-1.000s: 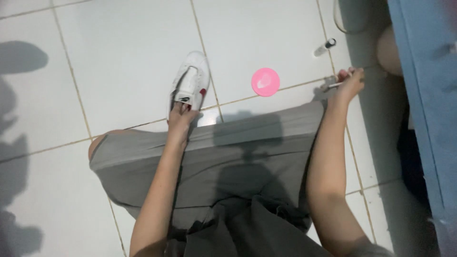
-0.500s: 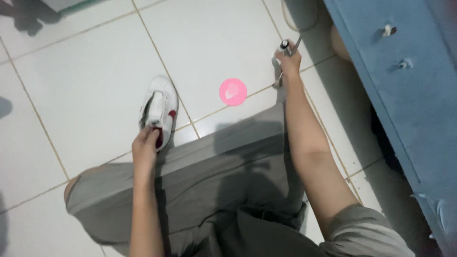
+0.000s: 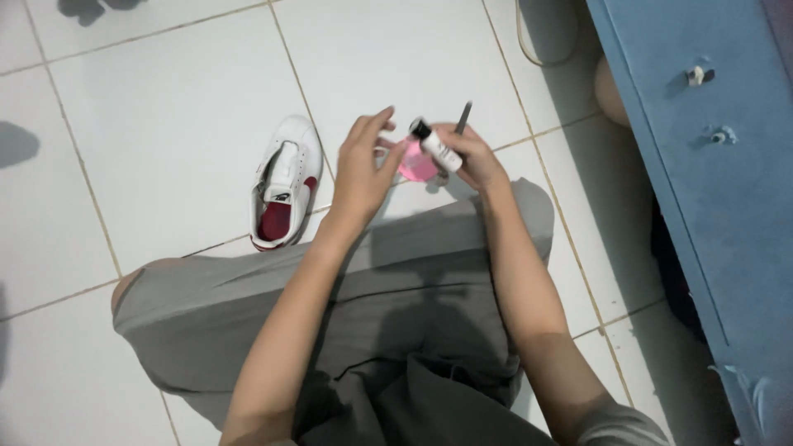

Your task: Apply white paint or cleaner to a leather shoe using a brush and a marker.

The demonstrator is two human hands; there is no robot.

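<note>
My right hand [image 3: 472, 157] holds a small white bottle with a black cap [image 3: 435, 146] and a thin dark stick, maybe a brush [image 3: 463, 117], above the floor. My left hand [image 3: 363, 169] is raised beside it, fingers spread, its fingertips close to the bottle's cap. A round pink lid or dish [image 3: 415, 165] lies on the white tiles just behind both hands, partly hidden by them. A white shoe with a red lining [image 3: 283, 183] rests on the floor to the left of my left hand. My grey-trousered legs [image 3: 347, 297] are folded below.
A blue cabinet or door panel [image 3: 702, 165] with small knobs runs along the right side. A thin cord loops on the tiles at the top right [image 3: 529, 49]. Dark shadows fall on the floor at the far left.
My left hand let go of the shoe and rose toward the bottle. My right hand came back from the far right with the bottle and stick, now over the pink lid.
</note>
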